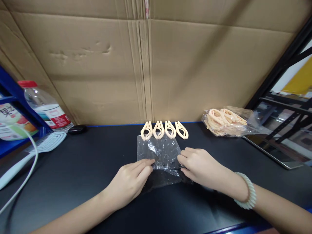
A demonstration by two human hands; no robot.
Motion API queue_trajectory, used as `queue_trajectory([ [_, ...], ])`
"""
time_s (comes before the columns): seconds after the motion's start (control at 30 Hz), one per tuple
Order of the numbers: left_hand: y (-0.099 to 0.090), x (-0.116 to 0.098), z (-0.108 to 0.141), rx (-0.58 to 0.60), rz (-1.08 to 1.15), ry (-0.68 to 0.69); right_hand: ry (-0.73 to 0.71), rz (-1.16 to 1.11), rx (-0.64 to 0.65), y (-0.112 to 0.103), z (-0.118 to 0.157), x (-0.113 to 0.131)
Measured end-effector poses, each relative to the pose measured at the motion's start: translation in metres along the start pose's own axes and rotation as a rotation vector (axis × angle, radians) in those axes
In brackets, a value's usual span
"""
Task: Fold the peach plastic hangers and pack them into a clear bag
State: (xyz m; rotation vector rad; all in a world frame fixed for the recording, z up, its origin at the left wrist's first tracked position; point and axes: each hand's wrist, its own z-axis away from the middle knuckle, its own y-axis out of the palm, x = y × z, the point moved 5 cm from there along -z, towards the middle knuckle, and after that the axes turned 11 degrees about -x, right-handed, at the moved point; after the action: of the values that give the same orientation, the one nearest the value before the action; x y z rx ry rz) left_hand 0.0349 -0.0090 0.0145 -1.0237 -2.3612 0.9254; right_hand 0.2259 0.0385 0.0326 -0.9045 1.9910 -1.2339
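A clear plastic bag [158,152] lies flat and wrinkled on the black tabletop between my hands. My left hand [133,182] is closed at the bag's left side, its fingertips pressed together on the film. At the right side, my right hand [201,165] has its fingers curled around the bag's edge. Along the bag's far edge, several cream folding hangers [159,130] stand in a row, folded up; the rightmost hanger [181,130] leans at an angle. A pale coiled bracelet [246,191] circles my right wrist.
More folded hangers fill a plastic bag [225,121] at the back right, beside a tablet-like flat panel [273,151]. To the left are a red-capped bottle [51,109], a pale hairbrush [48,143], a black mouse-like object [77,129] and a white cable [32,165]. Cardboard [102,71] walls the back.
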Motion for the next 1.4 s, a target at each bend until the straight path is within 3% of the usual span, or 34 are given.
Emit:
queue_trajectory([
  [0.13,0.000,-0.002,-0.002,0.018,-0.019,0.024,0.018,-0.009,-0.004,-0.001,0.000,-0.001],
  [0.4,-0.002,-0.014,-0.007,0.086,-0.164,0.205,0.108,0.048,0.024,-0.004,-0.001,-0.004],
  [0.53,-0.003,-0.015,-0.007,0.076,-0.134,0.193,0.112,-0.152,0.062,-0.013,-0.002,-0.010],
  [0.63,-0.004,-0.014,-0.007,0.064,-0.121,0.185,0.110,-0.324,-0.016,-0.016,-0.007,-0.030],
  [0.7,-0.005,-0.013,-0.008,0.049,-0.108,0.186,0.144,-0.262,-0.172,-0.012,-0.010,-0.055],
  [0.77,-0.004,-0.012,-0.008,0.040,-0.079,0.182,0.106,-0.113,-0.218,0.004,-0.011,-0.078],
  [0.87,-0.002,-0.009,-0.007,0.059,-0.019,0.157,0.051,0.037,-0.122,0.036,-0.011,-0.104],
  [0.97,0.001,-0.007,-0.007,0.088,0.022,0.123,0.022,0.089,-0.058,0.052,-0.011,-0.117],
  [1.17,0.000,-0.008,-0.008,0.101,0.054,0.118,0.042,-0.010,-0.021,0.044,-0.011,-0.121],
  [1.4,0.000,-0.007,-0.009,0.104,0.116,0.076,0.158,-0.308,0.174,0.027,0.008,-0.112],
])
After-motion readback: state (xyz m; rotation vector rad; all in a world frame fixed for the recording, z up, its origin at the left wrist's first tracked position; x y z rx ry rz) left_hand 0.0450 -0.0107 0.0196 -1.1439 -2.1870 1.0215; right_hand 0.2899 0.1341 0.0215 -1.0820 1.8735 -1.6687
